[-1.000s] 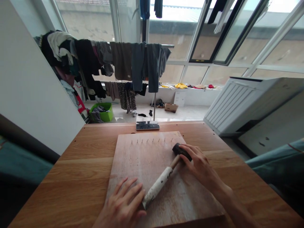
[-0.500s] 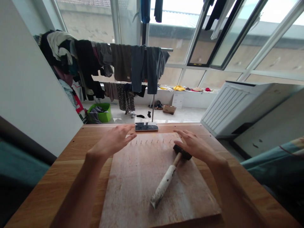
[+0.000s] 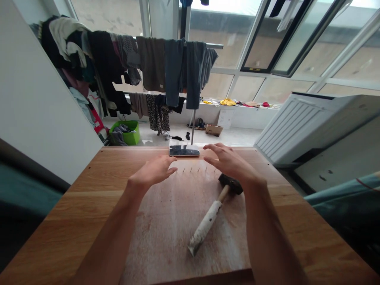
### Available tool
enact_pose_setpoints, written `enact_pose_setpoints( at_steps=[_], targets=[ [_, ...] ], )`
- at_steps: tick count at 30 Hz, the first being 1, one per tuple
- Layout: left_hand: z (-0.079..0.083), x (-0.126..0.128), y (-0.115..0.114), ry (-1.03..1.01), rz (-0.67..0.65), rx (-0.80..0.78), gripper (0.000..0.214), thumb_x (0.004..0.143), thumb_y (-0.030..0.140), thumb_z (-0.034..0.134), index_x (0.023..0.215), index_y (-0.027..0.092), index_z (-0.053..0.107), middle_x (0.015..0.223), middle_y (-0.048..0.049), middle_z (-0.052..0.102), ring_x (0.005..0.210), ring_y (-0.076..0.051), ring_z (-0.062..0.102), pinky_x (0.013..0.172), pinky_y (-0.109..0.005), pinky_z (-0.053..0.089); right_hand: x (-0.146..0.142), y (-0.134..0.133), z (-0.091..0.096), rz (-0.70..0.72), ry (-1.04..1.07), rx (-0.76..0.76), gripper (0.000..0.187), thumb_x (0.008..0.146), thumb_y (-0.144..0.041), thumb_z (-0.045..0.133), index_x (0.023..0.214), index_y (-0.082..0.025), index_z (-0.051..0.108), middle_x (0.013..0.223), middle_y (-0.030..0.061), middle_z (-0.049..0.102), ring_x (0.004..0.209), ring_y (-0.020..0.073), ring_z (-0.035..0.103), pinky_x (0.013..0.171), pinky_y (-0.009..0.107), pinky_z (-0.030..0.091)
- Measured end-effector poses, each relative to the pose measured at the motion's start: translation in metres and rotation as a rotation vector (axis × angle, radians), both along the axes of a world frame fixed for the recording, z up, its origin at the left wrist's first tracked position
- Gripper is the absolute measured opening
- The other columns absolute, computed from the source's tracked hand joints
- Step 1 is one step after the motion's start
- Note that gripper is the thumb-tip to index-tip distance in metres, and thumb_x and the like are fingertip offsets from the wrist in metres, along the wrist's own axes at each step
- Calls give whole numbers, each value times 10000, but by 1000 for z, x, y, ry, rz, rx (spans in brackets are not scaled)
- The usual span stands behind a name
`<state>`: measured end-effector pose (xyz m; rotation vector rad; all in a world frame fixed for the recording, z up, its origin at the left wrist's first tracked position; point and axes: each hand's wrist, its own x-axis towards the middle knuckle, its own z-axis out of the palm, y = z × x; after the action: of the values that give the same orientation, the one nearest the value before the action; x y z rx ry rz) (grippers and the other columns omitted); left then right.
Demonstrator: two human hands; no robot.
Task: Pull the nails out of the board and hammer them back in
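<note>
A wooden board (image 3: 172, 221) lies on a wooden table (image 3: 97, 186). A row of small nails (image 3: 194, 170) stands along the board's far edge. A hammer (image 3: 212, 213) with a black head and a white-stained handle lies loose on the board, head to the far right. My left hand (image 3: 154, 172) hovers open, palm down, over the left end of the nail row. My right hand (image 3: 231, 162) hovers open above the right end of the row, just over the hammer head. Neither hand holds anything. A phone (image 3: 184, 150) lies at the table's far edge between the fingertips.
Beyond the table a clothes rack (image 3: 166, 67) hangs full of garments before large windows. A green basket (image 3: 127, 132) and a small cardboard box (image 3: 214, 130) sit on the floor. A white slatted appliance (image 3: 311, 126) stands to the right, a white wall panel (image 3: 38, 107) to the left.
Both hands let go of the hammer a second ago and moved forward to the nail row. Since half a second ago they have drawn closer together; the hammer lies still.
</note>
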<state>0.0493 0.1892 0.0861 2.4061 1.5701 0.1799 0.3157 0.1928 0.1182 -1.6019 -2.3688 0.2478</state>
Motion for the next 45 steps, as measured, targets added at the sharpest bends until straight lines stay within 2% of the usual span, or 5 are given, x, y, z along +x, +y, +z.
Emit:
enact_pose_setpoints(
  at_steps=[11,21,31,40,45],
  targets=[
    [-15,-3,6,-29,-7,0,367,926,289,524,1251,206,674,1323,-112,657,1157,-260,647,1015,-356,486,8,25,-35,32,-45,-245,305,926,-304,663,1225,-246,657,1246,112,627,1132,241,632,1009,337,460],
    [-25,4,12,-69,-89,-33,313,910,201,501,1150,167,698,1134,-103,738,1022,-242,694,891,-301,514,-2,36,-59,13,-184,-276,140,916,-292,644,1035,-242,698,1040,71,734,1008,240,661,846,313,459],
    [-18,-1,11,-203,29,-18,240,906,140,531,1047,162,724,857,-60,733,800,-195,688,732,-275,504,-9,29,-38,5,-138,-174,170,906,-134,564,995,-178,702,1043,102,742,959,208,660,811,273,446],
    [-36,12,16,-172,-65,76,190,898,113,583,896,169,764,927,-88,746,880,-215,692,817,-290,511,-27,21,-46,58,-149,-192,176,913,-167,553,899,-206,724,979,95,747,861,219,668,679,277,426],
    [-27,22,13,-152,-47,134,272,946,110,505,819,156,741,908,-103,716,855,-213,670,819,-301,509,-34,17,-37,67,-123,-158,180,934,-179,549,915,-200,727,993,97,750,904,218,667,705,266,434]
  ],
)
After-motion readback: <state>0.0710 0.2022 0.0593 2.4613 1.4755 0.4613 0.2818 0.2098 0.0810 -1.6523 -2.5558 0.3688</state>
